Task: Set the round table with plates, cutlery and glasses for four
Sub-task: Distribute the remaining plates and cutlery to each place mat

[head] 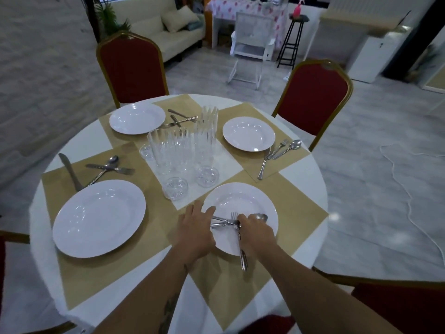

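Note:
Four white plates lie on tan placemats on the round white table (310,189). Over the nearest plate (231,201) my left hand (195,227) grips the handle of a knife (220,221). My right hand (255,231) holds a fork (242,251) upright across the plate, with a spoon (258,216) under its fingers. Several ribbed clear glasses (173,160) stand bunched in the table's middle. The left plate (98,218), far-left plate (137,118) and far-right plate (248,133) each have loose cutlery beside them.
Red chairs with gold frames stand at the far left (131,71), far right (315,100) and near right (397,304). A knife (69,172) lies on the left placemat. A white cable (409,194) runs across the floor on the right.

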A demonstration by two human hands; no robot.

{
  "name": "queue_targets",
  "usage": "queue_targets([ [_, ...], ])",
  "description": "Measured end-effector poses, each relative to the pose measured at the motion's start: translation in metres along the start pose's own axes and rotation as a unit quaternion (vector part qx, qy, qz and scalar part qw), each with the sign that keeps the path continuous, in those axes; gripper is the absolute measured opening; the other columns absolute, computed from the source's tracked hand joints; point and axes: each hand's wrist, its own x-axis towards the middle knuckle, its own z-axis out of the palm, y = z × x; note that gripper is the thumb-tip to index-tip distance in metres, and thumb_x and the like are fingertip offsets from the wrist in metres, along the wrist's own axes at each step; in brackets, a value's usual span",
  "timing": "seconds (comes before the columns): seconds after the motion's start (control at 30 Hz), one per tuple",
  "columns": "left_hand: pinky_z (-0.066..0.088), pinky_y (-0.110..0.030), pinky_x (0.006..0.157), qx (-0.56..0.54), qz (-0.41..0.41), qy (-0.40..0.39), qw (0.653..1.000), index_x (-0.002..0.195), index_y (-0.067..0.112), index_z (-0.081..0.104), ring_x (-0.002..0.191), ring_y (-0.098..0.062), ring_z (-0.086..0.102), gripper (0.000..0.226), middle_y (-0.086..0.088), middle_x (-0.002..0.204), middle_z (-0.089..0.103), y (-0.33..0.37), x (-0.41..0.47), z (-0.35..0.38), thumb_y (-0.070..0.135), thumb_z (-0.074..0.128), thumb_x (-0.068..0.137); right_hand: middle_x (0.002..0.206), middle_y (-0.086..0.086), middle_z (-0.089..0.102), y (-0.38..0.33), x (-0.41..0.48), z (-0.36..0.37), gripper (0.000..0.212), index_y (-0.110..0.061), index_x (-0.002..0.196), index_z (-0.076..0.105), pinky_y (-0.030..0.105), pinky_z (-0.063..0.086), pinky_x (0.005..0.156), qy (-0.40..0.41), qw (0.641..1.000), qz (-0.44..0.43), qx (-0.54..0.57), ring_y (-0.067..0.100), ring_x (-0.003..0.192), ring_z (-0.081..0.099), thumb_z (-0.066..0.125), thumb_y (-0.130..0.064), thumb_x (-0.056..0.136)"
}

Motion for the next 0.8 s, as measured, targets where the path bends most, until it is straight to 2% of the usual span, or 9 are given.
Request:
queue_targets([
  [0.07, 0.02, -0.039, 0.116, 0.038, 0.035, -0.038, 0.998, 0.151, 0.031, 0.029, 0.145, -0.024, 0.019, 0.074, -0.003, 0.156, 0.025, 0.002, 0.008, 0.0, 0.026, 0.055, 0.082, 0.123, 0.009, 0.053, -0.002, 0.001, -0.002, 0.033, -0.015, 0.127, 0.045, 0.038, 0.05, 0.081, -0.006, 0.999, 0.02, 0.034, 0.03, 0.11, 0.059, 0.048, -0.02, 0.095],
  [0.1, 0.019, -0.04, 0.116, 0.056, 0.047, -0.057, 0.996, 0.15, 0.03, 0.03, 0.144, -0.024, 0.021, 0.072, -0.002, 0.155, 0.028, 0.001, 0.01, 0.001, 0.029, 0.054, 0.082, 0.123, 0.008, 0.053, -0.003, 0.001, -0.003, 0.033, -0.015, 0.126, 0.045, 0.038, 0.049, 0.079, -0.008, 0.998, 0.028, 0.053, 0.03, 0.108, 0.06, 0.049, -0.019, 0.093],
  [0.2, 0.029, -0.04, 0.106, 0.095, 0.064, -0.078, 0.99, 0.141, 0.029, 0.043, 0.129, -0.026, 0.037, 0.063, -0.001, 0.138, 0.044, 0.001, 0.01, 0.007, 0.042, 0.05, 0.079, 0.113, 0.007, 0.056, -0.005, 0.0, -0.003, 0.037, -0.016, 0.122, 0.04, 0.035, 0.044, 0.071, -0.014, 0.986, 0.074, 0.147, 0.032, 0.1, 0.063, 0.055, -0.015, 0.089],
  [0.27, 0.033, -0.039, 0.097, 0.117, 0.058, -0.063, 0.989, 0.132, 0.028, 0.049, 0.121, -0.027, 0.041, 0.052, -0.001, 0.13, 0.047, 0.004, 0.008, 0.01, 0.041, 0.049, 0.083, 0.101, 0.004, 0.056, -0.007, 0.0, -0.005, 0.038, -0.015, 0.12, 0.038, 0.034, 0.044, 0.071, -0.015, 0.973, 0.109, 0.203, 0.03, 0.092, 0.062, 0.056, -0.014, 0.086],
  [0.33, 0.035, -0.038, 0.091, 0.123, 0.044, -0.056, 0.99, 0.125, 0.027, 0.052, 0.116, -0.027, 0.046, 0.042, -0.001, 0.124, 0.049, 0.007, 0.008, 0.013, 0.036, 0.052, 0.084, 0.096, 0.002, 0.055, -0.009, -0.001, -0.006, 0.046, -0.012, 0.128, 0.037, 0.032, 0.043, 0.072, -0.036, 0.966, 0.119, 0.228, 0.026, 0.085, 0.057, 0.055, -0.013, 0.085],
  [0.5, 0.04, -0.034, 0.076, 0.098, 0.039, -0.07, 0.992, 0.116, 0.023, 0.05, 0.101, -0.027, 0.058, 0.034, -0.003, 0.113, 0.055, 0.012, 0.009, 0.012, 0.027, 0.056, 0.083, 0.095, 0.003, 0.056, -0.013, -0.004, -0.002, 0.056, -0.011, 0.136, 0.036, 0.032, 0.044, 0.072, -0.076, 0.962, 0.109, 0.238, 0.025, 0.086, 0.057, 0.055, -0.011, 0.083],
  [0.6, 0.04, -0.033, 0.07, 0.054, 0.041, -0.066, 0.995, 0.115, 0.022, 0.05, 0.097, -0.027, 0.06, 0.034, -0.003, 0.109, 0.056, 0.013, 0.009, 0.012, 0.024, 0.057, 0.082, 0.091, 0.002, 0.053, -0.006, -0.001, -0.008, 0.046, -0.011, 0.124, 0.037, 0.029, 0.042, 0.063, -0.098, 0.953, 0.122, 0.259, 0.024, 0.083, 0.055, 0.055, -0.012, 0.082],
  [0.67, 0.04, -0.031, 0.068, 0.021, 0.035, -0.061, 0.997, 0.115, 0.022, 0.049, 0.095, -0.026, 0.06, 0.034, -0.002, 0.106, 0.057, 0.013, 0.008, 0.015, 0.022, 0.055, 0.081, 0.085, -0.001, 0.046, 0.003, 0.002, -0.015, 0.037, -0.01, 0.114, 0.037, 0.028, 0.04, 0.058, -0.107, 0.938, 0.16, 0.29, 0.021, 0.08, 0.052, 0.055, -0.014, 0.083],
  [0.8, 0.038, -0.031, 0.067, -0.01, 0.024, -0.049, 0.998, 0.115, 0.021, 0.049, 0.095, -0.026, 0.06, 0.03, -0.002, 0.105, 0.057, 0.016, 0.009, 0.018, 0.021, 0.051, 0.085, 0.09, 0.006, 0.055, 0.016, 0.008, -0.02, 0.049, -0.002, 0.125, 0.042, 0.028, 0.049, 0.057, -0.099, 0.896, 0.233, 0.365, 0.023, 0.075, 0.06, 0.055, -0.015, 0.08],
])
